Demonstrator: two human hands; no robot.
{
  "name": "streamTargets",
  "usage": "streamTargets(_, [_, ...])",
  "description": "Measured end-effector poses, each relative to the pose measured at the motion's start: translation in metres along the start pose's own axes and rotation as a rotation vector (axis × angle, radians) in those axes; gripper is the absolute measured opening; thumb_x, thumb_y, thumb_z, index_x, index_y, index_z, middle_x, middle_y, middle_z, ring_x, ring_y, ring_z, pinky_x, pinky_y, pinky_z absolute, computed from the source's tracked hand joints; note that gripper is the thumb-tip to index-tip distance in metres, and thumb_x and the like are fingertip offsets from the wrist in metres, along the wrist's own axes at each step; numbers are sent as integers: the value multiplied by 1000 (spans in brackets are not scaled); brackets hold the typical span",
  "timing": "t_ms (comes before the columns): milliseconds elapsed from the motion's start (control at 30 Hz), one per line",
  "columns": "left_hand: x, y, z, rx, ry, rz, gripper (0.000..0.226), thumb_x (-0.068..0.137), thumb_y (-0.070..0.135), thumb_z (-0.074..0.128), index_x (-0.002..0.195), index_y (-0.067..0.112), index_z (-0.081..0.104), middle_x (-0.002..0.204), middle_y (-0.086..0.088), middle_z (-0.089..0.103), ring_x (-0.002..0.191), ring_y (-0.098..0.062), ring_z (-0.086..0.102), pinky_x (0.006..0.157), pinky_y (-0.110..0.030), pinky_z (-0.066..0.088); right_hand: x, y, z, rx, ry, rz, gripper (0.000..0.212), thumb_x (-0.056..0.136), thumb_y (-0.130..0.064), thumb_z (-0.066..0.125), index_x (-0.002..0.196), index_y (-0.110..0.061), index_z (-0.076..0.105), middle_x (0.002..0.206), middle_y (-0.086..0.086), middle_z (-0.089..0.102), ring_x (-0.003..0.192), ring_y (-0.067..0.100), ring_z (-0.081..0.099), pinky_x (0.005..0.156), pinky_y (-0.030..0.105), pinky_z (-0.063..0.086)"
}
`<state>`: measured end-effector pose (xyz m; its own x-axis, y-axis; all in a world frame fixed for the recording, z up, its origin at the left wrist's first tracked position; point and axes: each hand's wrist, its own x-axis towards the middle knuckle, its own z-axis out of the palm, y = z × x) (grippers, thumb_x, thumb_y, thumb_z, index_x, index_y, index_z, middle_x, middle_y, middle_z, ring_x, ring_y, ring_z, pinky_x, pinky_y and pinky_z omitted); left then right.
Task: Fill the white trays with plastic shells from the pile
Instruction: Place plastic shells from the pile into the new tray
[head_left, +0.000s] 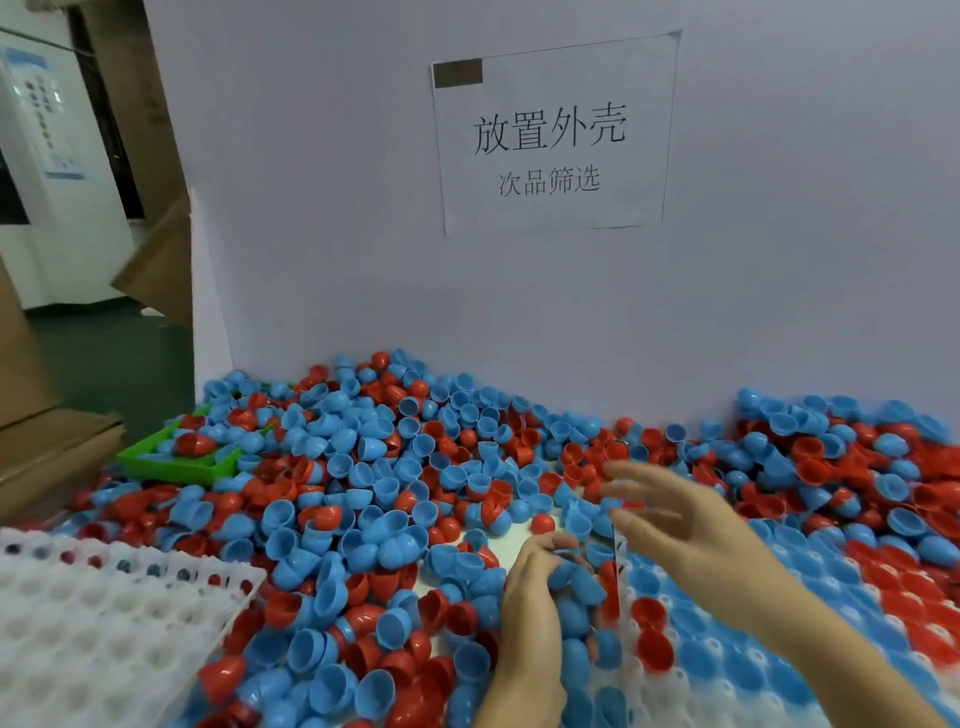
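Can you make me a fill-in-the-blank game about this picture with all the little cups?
1. The shells in the pile are blue and ____.
2. The small tray half buried at the pile's left edge is ____.
3. The tray at the lower left, mostly unfilled, is ____.
4. The left hand holds shells of the colour ____, while the right hand has spread fingers.

Missing words: red; green; white; blue
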<state>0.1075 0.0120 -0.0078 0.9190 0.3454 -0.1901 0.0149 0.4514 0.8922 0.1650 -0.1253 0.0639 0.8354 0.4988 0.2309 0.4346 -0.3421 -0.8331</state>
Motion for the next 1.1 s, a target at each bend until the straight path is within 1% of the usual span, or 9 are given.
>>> streamTargets(100, [-5,-1,3,23,-73,11,11,102,21,52,103,17,62,74,-8,72,52,-17,60,42,-25,42,-18,17,3,-28,53,58,30,93,-20,66,114,-41,65,107,-20,72,99,-5,67,91,24,56])
streamTargets(200, [-9,1,6,80,-103,27,17,96,34,63,103,18,61,72,-6,70,50,-16,60,38,-23,39,-30,25,4,23,105,71,22,94,-15,65,106,-32,72,99,-22,74,92,1,70,81,22,57])
streamTargets(333, [-11,-1,9,209,-132,144,17,81,53,66,90,40,72,91,-4,75,79,-19,64,61,-31,46,-44,30,7,133,141,46,25,94,-6,61,101,-25,76,88,-9,77,78,9,72,66,17,55])
streamTargets(400, [-11,-3,10,231,-159,200,18,80,52,65,94,44,75,99,-5,75,82,-20,63,72,-35,50,-50,33,10,173,147,32,25,93,-3,62,98,-23,77,86,-4,77,74,12,72,63,17,54])
streamTargets(567, [-13,-5,13,256,-209,304,21,78,38,74,99,42,77,103,-5,72,65,-12,65,66,-24,55,-57,39,11,252,253,49,21,88,0,69,91,-19,77,78,3,75,67,15,71,60,20,54])
streamTargets(667, [-16,-4,17,246,-195,329,22,74,31,78,94,39,76,100,1,74,60,-11,65,50,-22,50,-58,39,10,236,308,70,16,86,-3,72,82,-18,74,75,0,71,65,15,68,60,22,54])
streamTargets(733, [-17,-4,18,264,-162,352,24,71,31,79,93,40,75,93,-2,73,61,-14,65,46,-23,47,-59,40,6,199,322,89,16,87,-12,72,73,-18,74,66,-2,69,59,8,62,59,18,50])
streamTargets(867, [-19,-6,20,355,-176,409,30,72,22,85,92,42,74,79,5,70,64,-14,60,58,-28,48,-65,35,1,210,203,172,41,88,-49,57,65,-19,71,51,-6,43,47,6,36,49,19,32])
streamTargets(1100, [-29,-4,26,423,-342,424,41,76,-4,82,89,35,78,95,12,74,56,-5,62,48,-18,49,-67,37,-2,331,220,262,16,89,-16,69,76,-16,78,62,0,60,49,2,47,50,11,39])
